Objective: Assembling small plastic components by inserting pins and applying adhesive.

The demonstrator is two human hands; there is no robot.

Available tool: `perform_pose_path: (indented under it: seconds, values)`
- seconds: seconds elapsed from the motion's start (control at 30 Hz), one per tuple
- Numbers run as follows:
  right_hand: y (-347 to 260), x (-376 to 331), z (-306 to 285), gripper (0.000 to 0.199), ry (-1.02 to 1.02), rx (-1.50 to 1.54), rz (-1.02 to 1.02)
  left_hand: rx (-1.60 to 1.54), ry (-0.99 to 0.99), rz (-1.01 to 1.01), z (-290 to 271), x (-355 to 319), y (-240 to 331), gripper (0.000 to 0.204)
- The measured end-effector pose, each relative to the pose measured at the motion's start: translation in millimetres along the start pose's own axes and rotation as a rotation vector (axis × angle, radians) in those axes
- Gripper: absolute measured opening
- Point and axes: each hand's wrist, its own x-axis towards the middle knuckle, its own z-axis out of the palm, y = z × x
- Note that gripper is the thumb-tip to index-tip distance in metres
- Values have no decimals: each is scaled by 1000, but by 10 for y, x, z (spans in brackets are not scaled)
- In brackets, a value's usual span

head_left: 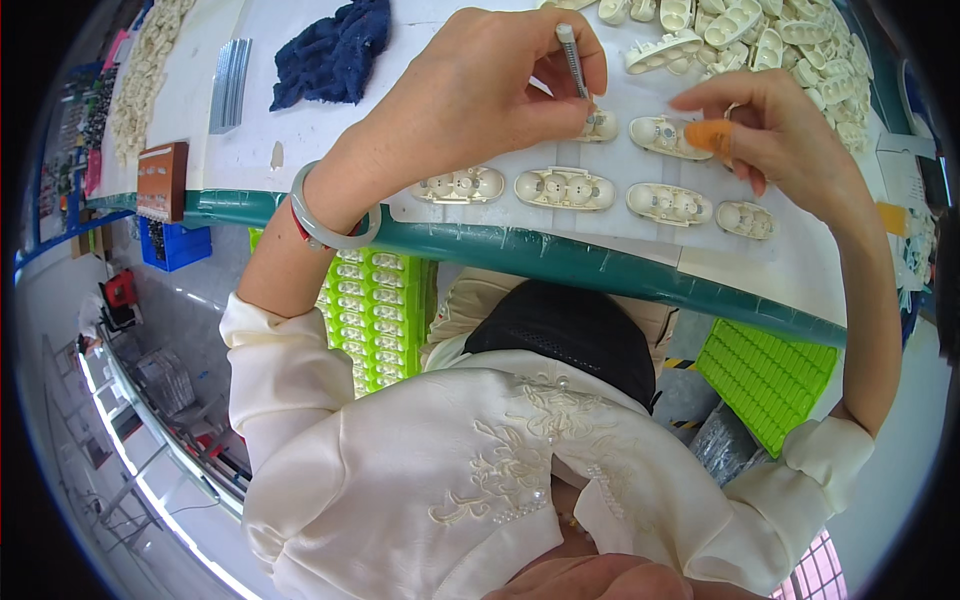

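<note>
My left hand [500,80] is closed, pinching a thin grey metal rod with a ridged side, perhaps a stack of small pieces [571,62]. Its lower end points down at a cream plastic case half [599,126], partly hidden by my fingers. My right hand [775,135], an orange cover [709,139] on one digit, has its fingers apart at the right end of another oval case half [660,134]. Nearer me lies a row of similar case halves [564,188], hollow side up, with rounded cavities.
A heap of loose cream case parts [790,45] lies at the far right. To the left are a navy cloth [330,55], grey metal strips [230,88] and a brown block [161,180]. Green trays [770,375] stand below the table's green edge [560,258].
</note>
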Motion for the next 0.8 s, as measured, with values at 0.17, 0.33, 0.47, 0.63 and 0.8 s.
perform_pose_path:
  seconds: [0.17,0.33,0.47,0.63,0.8]
  values:
    - [-46,127,195,22,69,128,-171,200,15,121,13,3,10,14]
    - [-153,249,356,16,-53,112,-125,280,45,175,84,-25,32,16]
    - [-164,282,351,15,-100,197,-57,310,51,220,101,-33,14,19]
    - [-432,378,186,12,-270,203,221,187,56,40,-91,49,120,12]
    - [-390,411,243,13,-279,247,233,-184,245,-191,-301,-90,175,12]
